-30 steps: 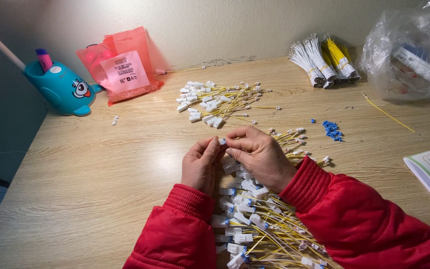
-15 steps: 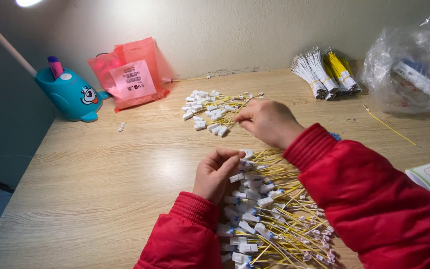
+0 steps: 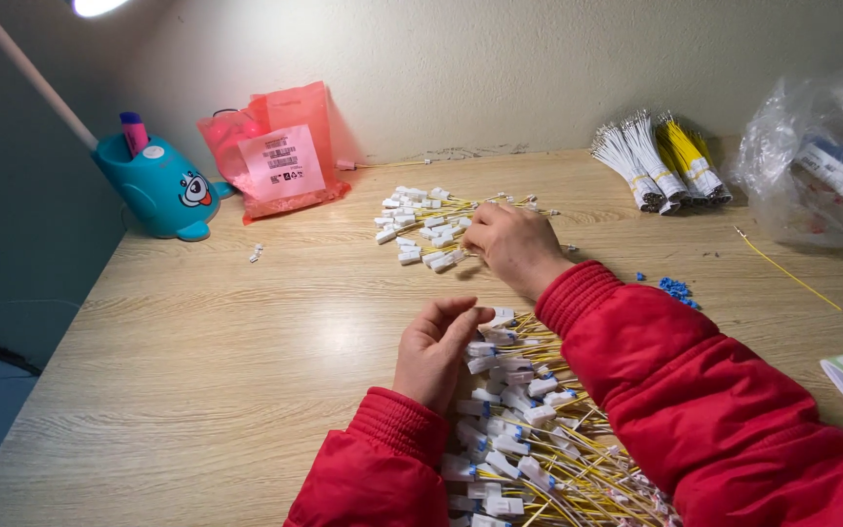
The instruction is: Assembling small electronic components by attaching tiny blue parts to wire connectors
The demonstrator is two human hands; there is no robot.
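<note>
- Right hand is stretched out to the far pile of wire leads (short yellow wires with white plugs), which sits around 12 o'clock on the table.
- Its fingers are curled down onto the pile's right edge and touch the wires there; whether a lead is actually pinched I cannot tell, the knuckles hide the tips.
- From those fingers the pile spreads toward 9 o'clock. Lead long axes run roughly 3-to-9, white plugs at the 9 o'clock end, bare yellow ends toward the hand.
- Left hand is near the body at 6 o'clock, palm turned inward, fingers loosely bent against the left edge of the near heap of leads. It touches the plugs with no closed grip visible.
- Near heap: plugs at about 10 o'clock, wires trailing to 4 o'clock under the red sleeve.
- Right hand is clearly nearer the far pile; the left is well apart from it.
- Small blue parts lie just beside the right sleeve at 2 o'clock, untouched.
- Banded wire bundles and a clear bag sit at the far right, out of both hands' reach.
</note>
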